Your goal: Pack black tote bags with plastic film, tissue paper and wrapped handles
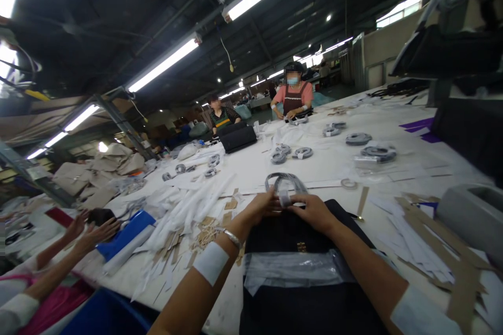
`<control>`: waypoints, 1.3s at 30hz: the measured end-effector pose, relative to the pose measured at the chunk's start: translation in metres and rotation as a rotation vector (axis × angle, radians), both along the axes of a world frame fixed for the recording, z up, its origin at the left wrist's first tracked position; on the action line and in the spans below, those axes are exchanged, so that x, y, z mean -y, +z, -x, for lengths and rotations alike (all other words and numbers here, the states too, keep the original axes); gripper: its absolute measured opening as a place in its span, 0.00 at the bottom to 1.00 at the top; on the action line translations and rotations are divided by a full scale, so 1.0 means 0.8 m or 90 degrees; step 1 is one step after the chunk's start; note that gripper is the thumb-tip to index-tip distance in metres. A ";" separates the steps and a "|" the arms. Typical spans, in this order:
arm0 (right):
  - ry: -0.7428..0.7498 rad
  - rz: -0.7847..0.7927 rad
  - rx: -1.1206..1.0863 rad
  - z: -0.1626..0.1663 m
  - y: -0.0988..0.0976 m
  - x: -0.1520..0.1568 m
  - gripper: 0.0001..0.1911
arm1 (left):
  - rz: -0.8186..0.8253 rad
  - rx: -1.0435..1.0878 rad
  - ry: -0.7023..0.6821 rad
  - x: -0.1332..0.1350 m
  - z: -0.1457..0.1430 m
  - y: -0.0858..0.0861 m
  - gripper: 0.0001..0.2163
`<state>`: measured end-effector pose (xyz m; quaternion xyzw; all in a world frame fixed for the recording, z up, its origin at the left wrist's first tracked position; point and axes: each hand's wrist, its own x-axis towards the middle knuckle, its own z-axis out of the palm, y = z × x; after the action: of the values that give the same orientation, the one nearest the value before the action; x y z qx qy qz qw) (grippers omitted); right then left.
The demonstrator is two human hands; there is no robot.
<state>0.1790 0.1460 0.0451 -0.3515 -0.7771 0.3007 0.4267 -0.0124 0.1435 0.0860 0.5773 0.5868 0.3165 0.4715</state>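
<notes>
In the head view a black bag (291, 303) lies on the table in front of me, with a band of clear plastic wrap (294, 268) across it and a small gold-coloured clasp (301, 247) above the band. At its far end, a coil of grey strap or cord (286, 183) stands up, bound by a pale wrap. My left hand (261, 205) grips the coil's base from the left, fingers closed. From the right, my right hand (312, 212) pinches the same bound part. The fingertips partly hide the wrap between them.
Several similar grey coils (358, 138) lie across the white table (338, 167). Brown card strips and white paper (428, 241) are at right, near a grey box-like object (471, 214). A co-worker's hands (92, 233) are at left, beside blue sheeting (128, 233). Two people work opposite.
</notes>
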 end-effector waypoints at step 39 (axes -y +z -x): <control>0.105 0.354 -0.559 -0.007 0.037 0.027 0.10 | -0.351 -0.205 -0.318 0.046 0.001 0.021 0.33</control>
<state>0.1845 0.1248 0.0748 -0.2299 -0.4413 0.6472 0.5775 -0.0135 0.1070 0.1032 0.8491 0.3877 0.2436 0.2633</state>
